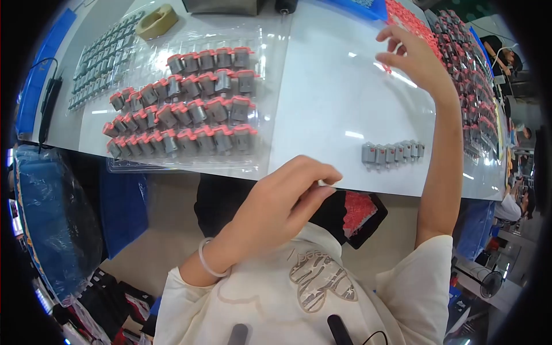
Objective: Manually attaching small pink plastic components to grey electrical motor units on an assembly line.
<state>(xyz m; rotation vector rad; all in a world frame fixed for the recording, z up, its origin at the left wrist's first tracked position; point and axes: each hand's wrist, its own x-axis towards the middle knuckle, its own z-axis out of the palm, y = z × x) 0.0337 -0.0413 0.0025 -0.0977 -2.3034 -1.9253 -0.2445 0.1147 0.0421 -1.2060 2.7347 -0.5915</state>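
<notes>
My left hand (pixel 290 198) is over the near edge of the table, its fingers curled and thumb and fingertips brought together. What lies between them, if anything, I cannot make out. My right hand (pixel 409 57) reaches over the far right of the table, fingers bent and apart. Beside it lies a heap of small red plastic pieces (pixel 409 20), with a loose red piece (pixel 387 68) just under the thumb. A short row of bare grey small motors (pixel 391 153) stands near the table's front edge, left of my right forearm.
On the left a clear plastic tray (pixel 267 86) carries rows of grey motors with red caps (pixel 198 112). Behind it are a tape roll (pixel 156 22) and a sheet of small metal parts (pixel 106 54). More red-capped motors (pixel 468 86) line the right side. A blue bin (pixel 368 8) stands at the back.
</notes>
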